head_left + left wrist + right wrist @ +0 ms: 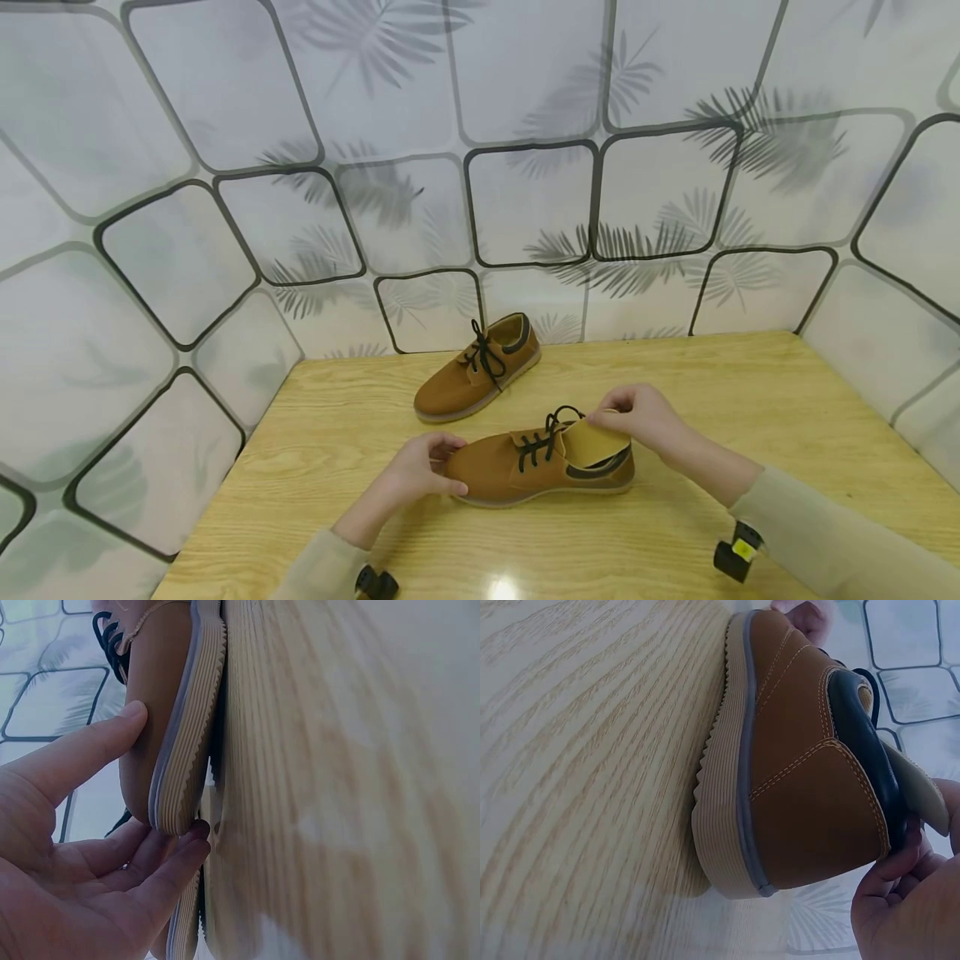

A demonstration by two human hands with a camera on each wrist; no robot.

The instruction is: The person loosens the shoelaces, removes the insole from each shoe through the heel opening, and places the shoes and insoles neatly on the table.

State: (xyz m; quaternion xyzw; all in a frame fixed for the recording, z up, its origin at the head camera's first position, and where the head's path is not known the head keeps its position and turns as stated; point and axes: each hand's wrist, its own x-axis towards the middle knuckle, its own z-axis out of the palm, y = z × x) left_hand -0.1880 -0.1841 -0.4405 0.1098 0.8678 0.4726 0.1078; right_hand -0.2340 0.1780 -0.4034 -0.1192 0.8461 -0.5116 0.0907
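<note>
A brown lace-up shoe (487, 467) with black laces lies on the table in front, its toe to the left. At that toe, my left hand (420, 471) grips the shoe; in the left wrist view its thumb (133, 712) presses the upper and its fingers curl by the front of the ribbed sole (191, 742). My right hand (645, 417) pinches the heel end of a tan insole (592, 443), which is partly inside the shoe opening and sticks up out of it. The dark padded collar (862, 742) is right beside those fingers in the right wrist view.
A second brown shoe (457, 385) with a tied black lace stands behind the first, near the back edge. The wooden table (750, 392) meets a patterned cloth wall (532, 208) at the back and sides.
</note>
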